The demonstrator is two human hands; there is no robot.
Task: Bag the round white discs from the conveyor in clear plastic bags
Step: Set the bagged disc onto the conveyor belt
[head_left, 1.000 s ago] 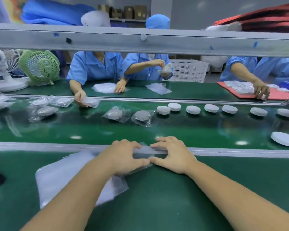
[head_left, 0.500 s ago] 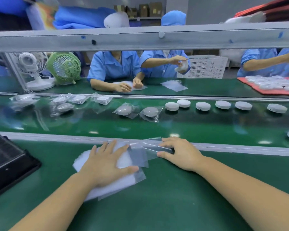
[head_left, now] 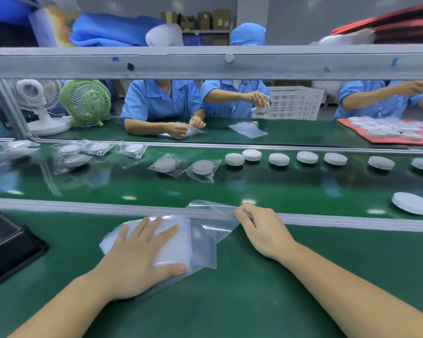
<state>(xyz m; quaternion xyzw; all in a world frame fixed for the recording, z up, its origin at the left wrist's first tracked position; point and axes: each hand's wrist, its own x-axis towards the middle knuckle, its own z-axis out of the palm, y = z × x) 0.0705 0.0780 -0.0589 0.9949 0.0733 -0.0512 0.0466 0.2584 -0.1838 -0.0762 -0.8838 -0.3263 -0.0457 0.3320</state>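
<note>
A stack of clear plastic bags (head_left: 174, 242) lies on the green bench in front of me. My left hand (head_left: 139, 259) presses flat on the stack with straight, spread fingers. My right hand (head_left: 261, 230) pinches the edge of one clear bag (head_left: 213, 215) and holds it partly peeled off to the right, over the metal rail. Several round white discs (head_left: 279, 159) ride the green conveyor (head_left: 279, 189) in a row at the far side. One larger-looking disc (head_left: 412, 203) lies near me at the right. Several bagged discs (head_left: 203, 168) lie on the belt to the left.
A black tray (head_left: 7, 245) sits at my left on the bench. A metal rail (head_left: 83, 207) separates bench and belt, and a grey beam (head_left: 205, 62) crosses overhead. Three people in blue work opposite. Two fans (head_left: 86, 101) stand far left; a red mat (head_left: 401, 140) with discs far right.
My left hand flattened onto the bag stack, and my right hand drew one bag off toward the right. The view shifted left, bringing the black tray into sight.
</note>
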